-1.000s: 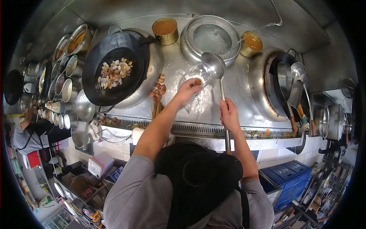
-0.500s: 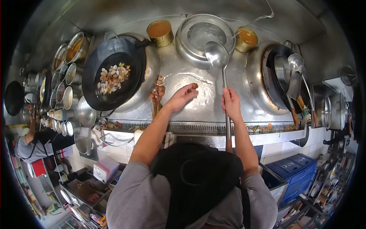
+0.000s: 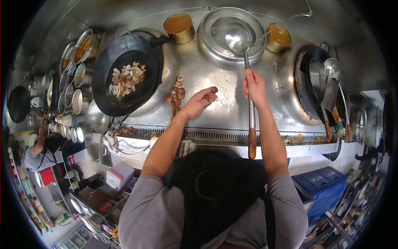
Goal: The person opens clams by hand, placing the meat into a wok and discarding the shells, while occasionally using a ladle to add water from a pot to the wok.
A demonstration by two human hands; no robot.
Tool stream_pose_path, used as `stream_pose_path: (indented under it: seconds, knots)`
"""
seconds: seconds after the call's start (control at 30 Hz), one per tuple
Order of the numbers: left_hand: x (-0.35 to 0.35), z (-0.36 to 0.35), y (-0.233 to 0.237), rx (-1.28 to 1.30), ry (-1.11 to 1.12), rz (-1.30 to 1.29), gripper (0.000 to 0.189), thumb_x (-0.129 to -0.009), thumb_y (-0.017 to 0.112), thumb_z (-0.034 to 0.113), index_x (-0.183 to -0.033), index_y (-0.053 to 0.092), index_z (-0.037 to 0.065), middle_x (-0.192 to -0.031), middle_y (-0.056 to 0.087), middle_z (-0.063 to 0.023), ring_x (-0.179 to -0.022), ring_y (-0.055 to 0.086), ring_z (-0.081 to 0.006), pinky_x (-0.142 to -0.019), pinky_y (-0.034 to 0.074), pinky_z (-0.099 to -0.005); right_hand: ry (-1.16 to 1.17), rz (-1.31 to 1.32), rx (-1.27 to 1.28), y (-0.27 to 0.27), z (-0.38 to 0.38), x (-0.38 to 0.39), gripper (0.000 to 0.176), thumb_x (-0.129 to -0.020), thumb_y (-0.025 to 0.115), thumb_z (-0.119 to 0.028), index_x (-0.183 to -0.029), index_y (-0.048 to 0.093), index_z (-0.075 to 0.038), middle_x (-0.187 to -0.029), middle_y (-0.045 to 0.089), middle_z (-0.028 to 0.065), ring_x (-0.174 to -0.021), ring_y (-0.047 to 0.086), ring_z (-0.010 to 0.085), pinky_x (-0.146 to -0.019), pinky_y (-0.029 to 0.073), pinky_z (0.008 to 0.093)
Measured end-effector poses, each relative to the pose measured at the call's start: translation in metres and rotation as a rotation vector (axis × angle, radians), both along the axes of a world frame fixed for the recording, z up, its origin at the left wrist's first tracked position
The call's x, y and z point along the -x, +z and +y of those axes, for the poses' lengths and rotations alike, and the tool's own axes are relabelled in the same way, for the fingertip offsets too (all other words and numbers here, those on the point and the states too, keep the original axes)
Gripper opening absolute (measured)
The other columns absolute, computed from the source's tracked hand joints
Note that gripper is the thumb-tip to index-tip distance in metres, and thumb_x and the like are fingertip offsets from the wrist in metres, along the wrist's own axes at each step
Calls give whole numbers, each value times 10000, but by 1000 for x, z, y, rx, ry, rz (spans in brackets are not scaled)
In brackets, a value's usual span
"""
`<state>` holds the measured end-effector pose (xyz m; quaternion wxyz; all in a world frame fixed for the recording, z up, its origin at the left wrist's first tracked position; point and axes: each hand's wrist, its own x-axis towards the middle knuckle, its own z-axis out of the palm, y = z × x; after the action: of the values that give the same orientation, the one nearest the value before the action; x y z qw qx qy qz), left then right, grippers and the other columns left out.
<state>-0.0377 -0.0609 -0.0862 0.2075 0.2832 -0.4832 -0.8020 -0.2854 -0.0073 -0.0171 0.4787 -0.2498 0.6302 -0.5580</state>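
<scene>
Long-handled steel ladle (image 3: 239,38), clasped in right hand (image 3: 254,88), now farther over round steel water pot (image 3: 213,59)! Left hand (image 3: 200,103) still pinching small brown round piece (image 3: 214,89) over wet steel table (image 3: 226,118); blue plastic crates (image 3: 321,184) behind.

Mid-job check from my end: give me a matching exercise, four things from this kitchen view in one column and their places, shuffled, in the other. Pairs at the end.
Things
1. Long ladle
2. Pale shells
3. Blue crate
4. Small brown piece

Places
A. Inside the black wok
B. At the fingertips of the left hand
C. At the lower right of the picture
D. In the right hand, its bowl over the steel pot

Pairs: 1-D, 2-A, 3-C, 4-B
</scene>
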Motion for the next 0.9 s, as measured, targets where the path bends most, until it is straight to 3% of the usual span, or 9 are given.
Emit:
stream_pose_path:
  seconds: [0.1,0.17,0.3,0.37,0.4,0.47,0.57,0.7,0.9]
  knots:
    - [5,-4,-3,98,29,-89,361,-984,481,-14,-1340,537,-27,-1142,615,-58,-1057,597,-144,-985,466,-279,-10,148,-42,-7,-21,14,374,-1033,532,-323,-1080,606,41,-676,591,69,-494,562,141,-391,437,311]
    - [10,-7,-7,94,40,-150,333,-988,483,-1,-1313,551,-24,-1101,624,-52,-1008,605,-137,-948,482,-277,-21,601,-101,-9,-40,26,403,-1032,506,-304,-1000,604,85,-701,648,196,-576,669,265,-497,520,394]
    - [19,-9,-5,32,146,-220,269,-995,487,28,-1247,582,12,-1027,649,-38,-878,620,-121,-835,514,-278,-63,957,-206,-26,-83,53,433,-1027,484,-303,-930,591,106,-748,657,292,-661,708,369,-619,552,447]
    - [21,-11,-3,20,140,-207,243,-995,495,34,-1221,586,28,-1034,652,-36,-873,623,-121,-809,514,-277,102,645,-324,-21,-96,60,425,-1029,503,-354,-900,621,34,-530,527,24,-419,526,153,-462,482,347]
    - [22,-12,-2,1,140,-194,218,-995,502,41,-1195,590,45,-1041,655,-33,-868,626,-121,-782,513,-275,98,649,-319,-24,-95,64,425,-1029,503,-354,-900,621,34,-530,527,24,-419,526,153,-462,482,347]
    - [24,-12,2,-25,173,-169,191,-971,484,-8,-1128,579,44,-1019,643,-44,-843,626,-131,-753,532,-279,142,-173,-116,-36,-90,74,389,-1041,503,-346,-969,623,18,-579,505,-27,-428,457,90,-410,423,292]
    - [29,-18,-1,-26,222,-148,191,-927,452,-78,-1025,554,51,-981,618,-48,-810,615,-137,-722,550,-282,112,-443,-105,-29,-57,67,349,-1055,497,-342,-1064,600,-9,-651,478,-58,-445,391,38,-365,343,230]
    - [37,-32,-24,109,207,-126,163,-917,486,-67,-968,553,73,-934,606,-36,-824,605,-121,-693,506,-258,86,-458,-18,17,-4,45,367,-1064,485,-338,-1166,568,5,-704,483,-48,-451,390,14,-346,304,194]
    - [92,-57,-33,195,321,-71,228,-861,448,-135,-942,534,61,-930,590,-64,-807,606,-161,-736,554,-310,163,-311,-95,52,51,10,385,-1053,501,-336,-1222,570,3,-686,491,-28,-430,391,43,-351,320,234]
